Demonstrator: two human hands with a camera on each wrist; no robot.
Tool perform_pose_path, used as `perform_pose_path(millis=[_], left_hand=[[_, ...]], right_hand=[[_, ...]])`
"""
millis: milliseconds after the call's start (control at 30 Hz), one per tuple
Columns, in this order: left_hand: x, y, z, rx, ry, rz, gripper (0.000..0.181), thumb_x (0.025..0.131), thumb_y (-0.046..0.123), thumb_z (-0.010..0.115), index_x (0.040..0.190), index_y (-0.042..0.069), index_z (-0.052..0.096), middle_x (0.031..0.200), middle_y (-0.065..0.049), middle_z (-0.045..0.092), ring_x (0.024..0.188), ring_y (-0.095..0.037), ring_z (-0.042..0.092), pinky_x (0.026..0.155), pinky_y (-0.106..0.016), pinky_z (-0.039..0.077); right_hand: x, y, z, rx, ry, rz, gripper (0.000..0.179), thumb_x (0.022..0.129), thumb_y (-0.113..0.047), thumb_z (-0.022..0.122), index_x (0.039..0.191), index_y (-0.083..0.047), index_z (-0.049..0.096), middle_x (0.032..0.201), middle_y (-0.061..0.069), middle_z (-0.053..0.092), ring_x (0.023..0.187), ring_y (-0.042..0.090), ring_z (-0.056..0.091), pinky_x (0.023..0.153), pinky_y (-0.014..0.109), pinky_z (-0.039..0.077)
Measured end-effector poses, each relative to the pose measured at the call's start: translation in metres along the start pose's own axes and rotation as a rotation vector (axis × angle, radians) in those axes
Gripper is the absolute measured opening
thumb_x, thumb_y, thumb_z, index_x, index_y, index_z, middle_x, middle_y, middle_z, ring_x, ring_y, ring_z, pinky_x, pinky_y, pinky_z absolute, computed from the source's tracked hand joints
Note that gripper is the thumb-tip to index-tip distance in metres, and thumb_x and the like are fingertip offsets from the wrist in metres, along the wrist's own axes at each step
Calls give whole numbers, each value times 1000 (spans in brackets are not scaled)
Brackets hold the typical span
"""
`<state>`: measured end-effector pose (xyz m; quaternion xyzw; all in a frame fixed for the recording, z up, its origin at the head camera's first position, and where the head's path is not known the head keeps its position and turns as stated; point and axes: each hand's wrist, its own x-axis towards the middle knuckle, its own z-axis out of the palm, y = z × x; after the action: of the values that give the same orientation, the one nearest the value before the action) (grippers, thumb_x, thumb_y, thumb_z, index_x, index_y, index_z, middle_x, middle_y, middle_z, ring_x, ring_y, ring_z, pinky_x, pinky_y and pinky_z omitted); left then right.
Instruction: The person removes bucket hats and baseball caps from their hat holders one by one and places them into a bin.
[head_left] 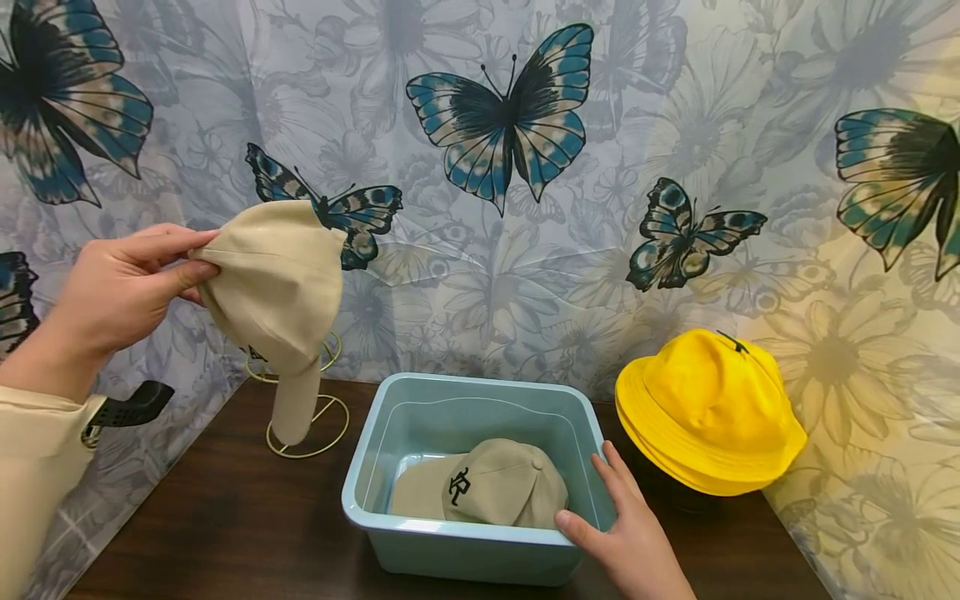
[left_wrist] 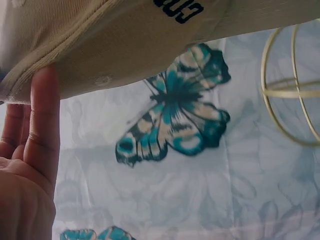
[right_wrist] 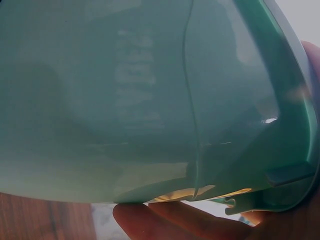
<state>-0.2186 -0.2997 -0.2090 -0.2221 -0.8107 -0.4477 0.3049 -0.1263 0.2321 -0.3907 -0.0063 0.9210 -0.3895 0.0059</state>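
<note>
In the head view my left hand (head_left: 123,287) pinches a beige baseball cap (head_left: 277,287) by its edge between thumb and fingers. The cap hangs with its brim downward, in front of part of a gold wire stand (head_left: 333,433). Dark lettering shows on this cap (left_wrist: 125,45) in the left wrist view. My right hand (head_left: 637,533) touches the front right corner of a light blue plastic bin (head_left: 472,550), thumb on the front rim and fingers along the right side. Inside the bin lies another beige cap (head_left: 517,483) with a black emblem, its brim pointing left.
A yellow bucket hat (head_left: 705,408) sits on a dark support right of the bin, which hides part of the support. Everything stands on a dark wooden table (head_left: 247,508). Behind it hangs a butterfly-patterned cloth (head_left: 495,308).
</note>
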Motion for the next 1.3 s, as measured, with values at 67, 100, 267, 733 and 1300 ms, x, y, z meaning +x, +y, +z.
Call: perform_pose_path(millis=[67,100,267,733,1300], left_hand=[[2,4,5,-130,-12,16,38,91,-11,64,127,-3,66,107,0,66,81,-10,64,63,-16,53],[3,6,8,-210,-17,24,37,90,-12,63,127,-5,65,108,-3,66,81,-11,65,63,-18,54],[8,11,23,-563,-36,66,36,88,-13,66,123,-16,61,107,-13,66,81,-17,67,63,-24,57],[12,20,73,-680,-37,111,34,86,-11,66,120,-15,64,107,-17,66,84,-21,68,65,-31,58],[1,14,138,-558,-170,227,38,80,-20,69,112,-2,75,103,-13,64,88,-20,63,61,-29,57]], right_hand=[[0,0,0,-3,-2,6,95,87,-55,71,157,-6,28,166,9,4,144,45,18,102,71,28],[0,0,0,-3,-3,9,95,87,-55,71,157,-6,28,166,9,4,144,45,18,102,72,28],[0,-1,-1,-2,1,7,95,87,-55,71,157,-6,28,166,10,4,144,45,19,102,71,28],[0,-2,-2,-7,14,-9,95,87,-55,71,156,-5,30,166,9,6,144,44,20,103,70,29],[-2,1,1,20,34,-39,94,86,-53,72,156,-6,31,166,7,8,145,42,20,103,68,29]])
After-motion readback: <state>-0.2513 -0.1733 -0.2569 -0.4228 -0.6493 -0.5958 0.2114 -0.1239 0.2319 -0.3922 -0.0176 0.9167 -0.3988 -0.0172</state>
